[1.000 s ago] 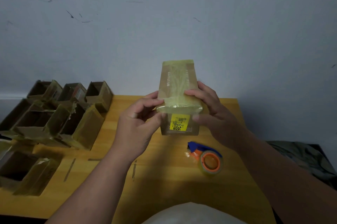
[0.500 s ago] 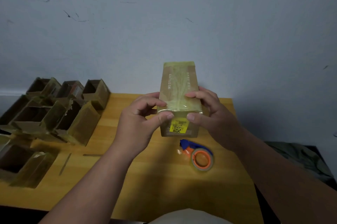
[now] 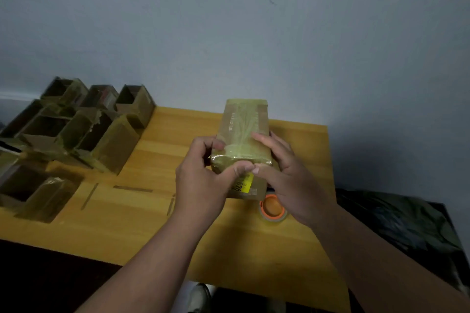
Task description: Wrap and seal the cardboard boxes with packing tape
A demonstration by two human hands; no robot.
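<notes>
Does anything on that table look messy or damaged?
Yes. The open brown cardboard boxes at the left lie jumbled at different angles, with tape-covered flaps splayed and one edge ragged. Loose strips of tape are stuck to the yellow wooden table. The tape-wrapped cardboard box being held looks intact.

Head-worn view, forward-down, close

The cardboard box [image 3: 243,134] between the grips was matt brown under glossy, wrinkled clear tape, with a yellow paper label [image 3: 244,183]. Below the right grip, the tape roll [image 3: 273,209] showed an orange plastic core. The table [image 3: 254,249] was smooth wood
</notes>
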